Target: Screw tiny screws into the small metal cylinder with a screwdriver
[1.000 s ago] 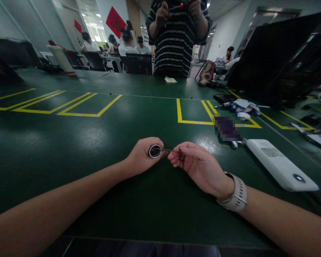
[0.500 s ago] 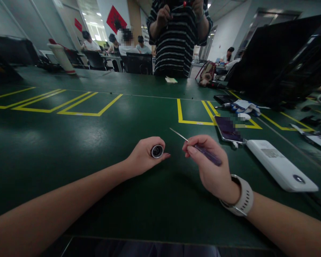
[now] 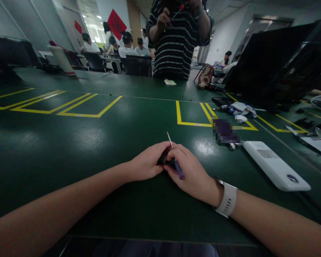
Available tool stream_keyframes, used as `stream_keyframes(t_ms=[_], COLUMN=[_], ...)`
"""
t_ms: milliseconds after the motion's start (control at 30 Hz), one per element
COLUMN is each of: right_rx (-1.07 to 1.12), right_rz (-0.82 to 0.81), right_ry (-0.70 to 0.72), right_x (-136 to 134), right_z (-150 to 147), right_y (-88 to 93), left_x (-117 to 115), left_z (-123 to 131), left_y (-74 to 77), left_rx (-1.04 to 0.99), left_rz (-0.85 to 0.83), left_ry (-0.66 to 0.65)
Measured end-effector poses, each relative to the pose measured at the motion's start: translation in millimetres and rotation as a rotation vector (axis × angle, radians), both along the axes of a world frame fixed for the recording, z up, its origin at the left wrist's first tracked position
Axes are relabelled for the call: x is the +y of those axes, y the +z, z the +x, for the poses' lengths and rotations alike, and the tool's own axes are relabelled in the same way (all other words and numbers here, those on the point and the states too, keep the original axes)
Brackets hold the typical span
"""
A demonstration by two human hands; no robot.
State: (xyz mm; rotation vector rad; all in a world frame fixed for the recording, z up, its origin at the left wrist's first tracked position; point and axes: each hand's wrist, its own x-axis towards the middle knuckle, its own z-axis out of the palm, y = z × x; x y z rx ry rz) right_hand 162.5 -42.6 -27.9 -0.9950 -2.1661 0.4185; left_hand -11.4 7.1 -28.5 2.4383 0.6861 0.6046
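My left hand (image 3: 147, 160) is closed around a dark cylinder (image 3: 163, 158), most of it hidden by fingers. In the earlier picture its round, metal-rimmed hollow end faces me. Pressed up against it from the right is my right hand (image 3: 192, 167), which keeps a screwdriver (image 3: 179, 170) with a purple translucent handle tucked in its fingers. The thin metal shaft points up and away, above both hands. Right-hand fingers reach the cylinder too, though their exact grip on it is hidden. Both hands are just above the green table (image 3: 101, 203), near its front edge.
To the right lie a white power bank (image 3: 276, 166), a phone (image 3: 226, 130), a cloth (image 3: 243, 109) and a clipboard (image 3: 319, 141). Yellow tape (image 3: 79, 115) marks the table. A person in a striped shirt (image 3: 173, 43) stands across it, holding a red-handled tool. A white cup (image 3: 62, 59) stands far left.
My right hand has moved left to meet my left hand at the cylinder. The screwdriver has swung from pointing left to pointing upward. The cylinder's open end has turned out of view.
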Motion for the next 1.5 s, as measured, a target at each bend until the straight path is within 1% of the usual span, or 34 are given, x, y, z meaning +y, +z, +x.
stream_keyframes(t_ms=[133, 233, 300, 400, 500, 633, 800, 967, 1100, 1167, 1300, 1333, 1400, 1500], right_rx=[-0.056, -0.075, -0.072, -0.064, -0.079, -0.234, -0.316, -0.402, -0.438, -0.454, -0.490, -0.495, -0.512, -0.577], right_rz=[0.005, -0.025, -0.018, 0.018, 0.036, 0.048, 0.011, -0.041, -0.061, -0.066, -0.048, -0.039, -0.022, -0.042], right_ry=[-0.049, -0.138, -0.200, -0.308, -0.440, -0.608, -0.716, -0.779, -0.833, -0.835, -0.805, -0.815, -0.848, -0.867], right_x=[1.4, 9.1, 18.7, 37.6, 57.6, 86.1, 132.4, 172.4, 187.7, 192.0, 203.1, 206.9, 215.2, 227.6], right_z=[-0.8, 3.1, 8.7, 19.9, 30.6, 39.6, 46.8, 60.1, 71.4, 76.3, 92.7, 99.2, 115.3, 143.0], right_y=[2.8, 2.7, 0.3, -5.3, -9.6, -9.1, -4.5, -2.6, -2.9, -1.2, 9.8, 13.7, 21.5, 30.4], left_x=[0.5, 0.4, -0.3, -1.4, -1.3, 0.8, 2.3, 3.2, 5.3, 6.8, 11.3, 12.5, 14.5, 16.4], left_z=[-0.9, -1.6, -2.1, -2.6, -2.8, -3.0, -4.8, -6.6, -7.2, -7.4, -8.1, -8.5, -9.1, -9.3], left_y=[-1.9, -1.2, 0.4, 3.0, 4.3, 4.1, 6.7, 8.4, 8.1, 7.5, 5.1, 4.5, 3.9, 4.8], left_rx=[0.034, 0.070, 0.091, 0.132, 0.181, 0.191, 0.227, 0.208, 0.196, 0.186, 0.172, 0.173, 0.181, 0.189], left_rz=[0.077, 0.164, 0.190, 0.153, 0.078, 0.049, 0.051, 0.058, 0.053, 0.054, 0.055, 0.052, 0.042, 0.030], left_ry=[0.022, 0.065, 0.112, 0.175, 0.201, 0.187, 0.142, 0.137, 0.125, 0.118, 0.108, 0.103, 0.091, 0.106])
